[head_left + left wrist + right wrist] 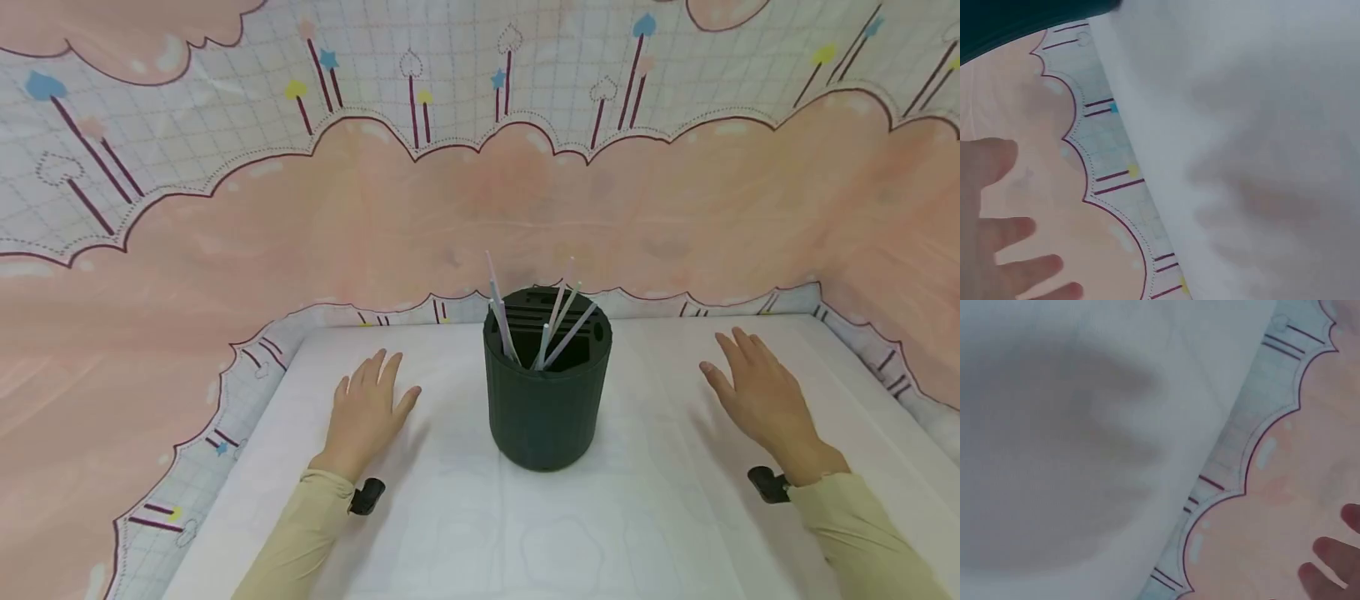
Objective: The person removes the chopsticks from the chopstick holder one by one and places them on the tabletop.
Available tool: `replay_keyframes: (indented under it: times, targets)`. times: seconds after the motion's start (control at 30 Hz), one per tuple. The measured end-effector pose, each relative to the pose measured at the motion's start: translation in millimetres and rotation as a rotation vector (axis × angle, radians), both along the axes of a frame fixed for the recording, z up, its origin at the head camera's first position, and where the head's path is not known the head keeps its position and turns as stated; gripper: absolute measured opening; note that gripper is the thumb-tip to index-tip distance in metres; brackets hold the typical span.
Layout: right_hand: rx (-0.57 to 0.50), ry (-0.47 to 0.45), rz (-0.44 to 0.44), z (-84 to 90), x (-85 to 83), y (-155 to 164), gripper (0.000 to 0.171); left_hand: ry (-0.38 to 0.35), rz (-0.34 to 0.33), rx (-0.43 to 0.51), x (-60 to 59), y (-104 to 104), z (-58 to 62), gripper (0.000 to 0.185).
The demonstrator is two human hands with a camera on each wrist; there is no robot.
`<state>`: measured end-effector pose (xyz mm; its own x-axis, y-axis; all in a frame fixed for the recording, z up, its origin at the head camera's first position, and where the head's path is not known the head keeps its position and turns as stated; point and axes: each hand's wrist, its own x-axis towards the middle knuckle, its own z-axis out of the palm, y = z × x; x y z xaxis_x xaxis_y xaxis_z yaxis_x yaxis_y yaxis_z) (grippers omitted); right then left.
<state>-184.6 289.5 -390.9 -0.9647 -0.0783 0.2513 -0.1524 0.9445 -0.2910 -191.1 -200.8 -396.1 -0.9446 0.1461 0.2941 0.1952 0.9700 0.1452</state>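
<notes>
A dark green, round pen holder (546, 421) stands upright on the white table, with slots across the back of its top. Several thin pale sticks (567, 337) lean out of its front opening, some to the left and some to the right. Left of the holder is my left hand (367, 412), fingers spread and holding nothing. On the other side, farther from the holder, my right hand (768, 400) hovers with fingers extended and nothing in it. The left wrist view catches the holder's dark side (1029, 22) at its upper left corner.
The white tabletop (562, 533) runs under both hands. Behind it and along its sides hangs a peach and white printed cloth (487, 200) with scalloped lines. A small black wrist device (367, 497) sits at each cuff.
</notes>
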Motion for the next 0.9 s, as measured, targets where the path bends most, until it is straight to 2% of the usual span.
replay_keyframes:
  times: [0.1,0.17,0.27,0.37,0.47,0.63,0.8,0.9]
  targets:
    - [-0.107,0.088,0.006,-2.2,-1.4,-9,0.056,0.089,-0.051,0.103,-1.2,7,7.6,0.054]
    - [-0.184,0.121,0.019,-5.1,0.3,-18,0.053,0.117,-0.088,0.213,1.1,17,14.3,0.047]
    - [-0.267,0.159,0.063,-11.1,4.8,-36,0.051,0.138,-0.151,0.408,10.1,37,24.1,0.036]
    - [-0.314,0.185,0.12,-15.3,9.0,-57,0.05,0.155,-0.245,0.592,20.5,58,32.3,0.028]
    - [-0.356,0.211,0.175,-13.4,12.2,-76,0.048,0.166,-0.324,0.716,27.8,74,39.8,0.025]
    - [-0.472,0.318,0.245,-5.0,11.5,-103,0.048,0.178,-0.352,0.807,31.5,90,49.9,0.024]
    - [-0.624,0.452,0.347,-0.9,8.5,-124,0.046,0.175,-0.369,0.839,27.2,100,55.1,0.027]
    - [-0.67,0.486,0.406,1.5,8.2,-135,0.048,0.144,-0.392,0.862,24.3,107,56.3,0.029]
